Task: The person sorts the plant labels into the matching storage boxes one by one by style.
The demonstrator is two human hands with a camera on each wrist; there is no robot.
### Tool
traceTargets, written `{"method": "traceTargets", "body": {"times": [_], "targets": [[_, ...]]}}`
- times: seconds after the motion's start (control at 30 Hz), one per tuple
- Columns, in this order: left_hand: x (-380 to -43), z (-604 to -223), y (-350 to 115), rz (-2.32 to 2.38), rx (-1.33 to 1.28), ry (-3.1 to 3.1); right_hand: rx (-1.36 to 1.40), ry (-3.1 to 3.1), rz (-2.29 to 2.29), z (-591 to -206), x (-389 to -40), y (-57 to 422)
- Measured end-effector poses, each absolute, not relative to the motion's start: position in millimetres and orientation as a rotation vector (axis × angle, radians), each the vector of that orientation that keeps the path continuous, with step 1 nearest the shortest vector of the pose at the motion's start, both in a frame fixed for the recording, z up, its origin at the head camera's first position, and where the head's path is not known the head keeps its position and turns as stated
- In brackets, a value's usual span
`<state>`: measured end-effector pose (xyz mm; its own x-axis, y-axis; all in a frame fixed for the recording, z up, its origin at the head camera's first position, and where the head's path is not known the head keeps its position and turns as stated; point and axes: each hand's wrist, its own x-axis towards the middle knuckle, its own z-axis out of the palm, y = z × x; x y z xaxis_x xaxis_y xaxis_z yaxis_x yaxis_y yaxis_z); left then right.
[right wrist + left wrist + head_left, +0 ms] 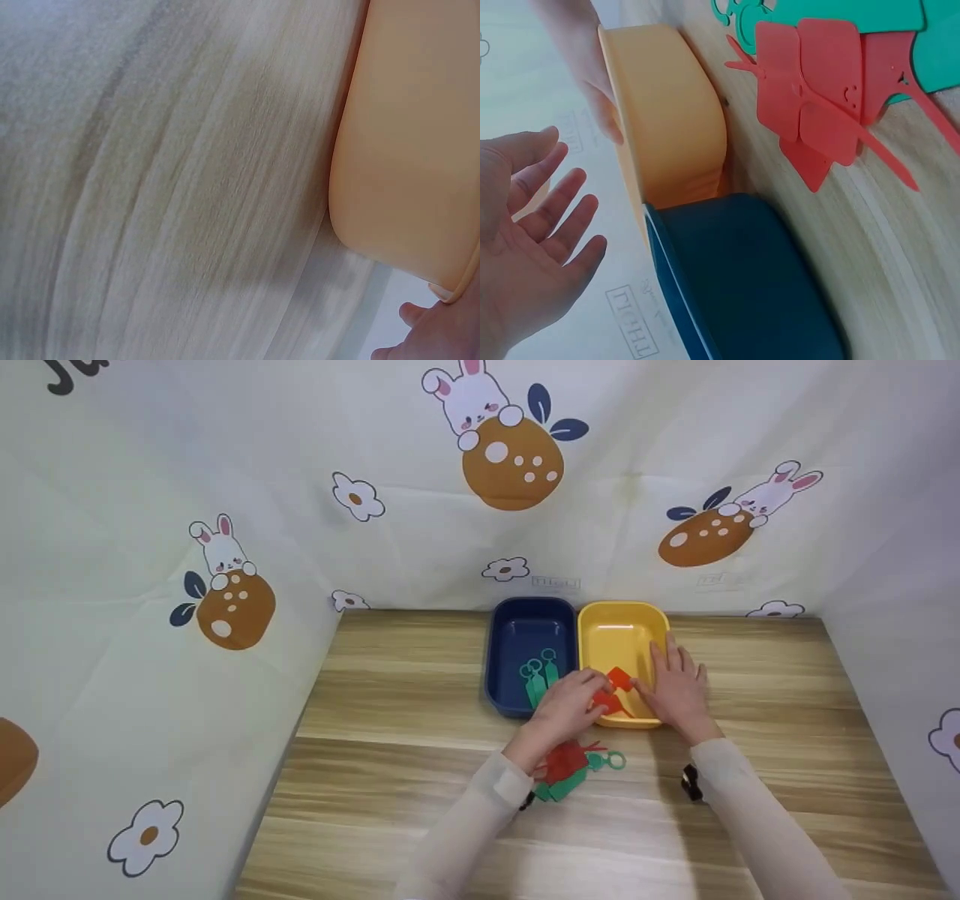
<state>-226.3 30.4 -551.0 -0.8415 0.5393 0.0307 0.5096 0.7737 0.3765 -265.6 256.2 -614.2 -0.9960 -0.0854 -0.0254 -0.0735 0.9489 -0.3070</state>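
Observation:
My left hand (566, 706) hovers over the front left of the yellow tray (660, 619), its fingers loosely bent and holding nothing in the left wrist view. Below its fingertips, red plastic tags (620, 679) lie in that tray. The right hand (681, 690) lies over the tray's right rim with fingers spread, the thumb reaching inside near the red tags. To the left, the dark blue tray (496, 660) holds several green ring-ended tags (550, 667). A pile of red tags (829, 94) and green tags (840, 11) lies on the table before the trays, partly hidden by my left forearm in the head view.
Both trays stand side by side near the back edge of the wood-grain table (390, 682). A pale cloth printed with rabbits (472, 405) hangs behind and along the sides. Black wrist-worn pieces (691, 782) show beside the sleeves.

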Motion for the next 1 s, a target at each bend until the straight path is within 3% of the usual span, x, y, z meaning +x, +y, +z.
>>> {"method": "traceTargets", "body": {"times": [1.0], "targets": [[-184,-579,-31,0.703,0.683,2.756,-0.133,3.052,-0.551,-613,-263,256]]}}
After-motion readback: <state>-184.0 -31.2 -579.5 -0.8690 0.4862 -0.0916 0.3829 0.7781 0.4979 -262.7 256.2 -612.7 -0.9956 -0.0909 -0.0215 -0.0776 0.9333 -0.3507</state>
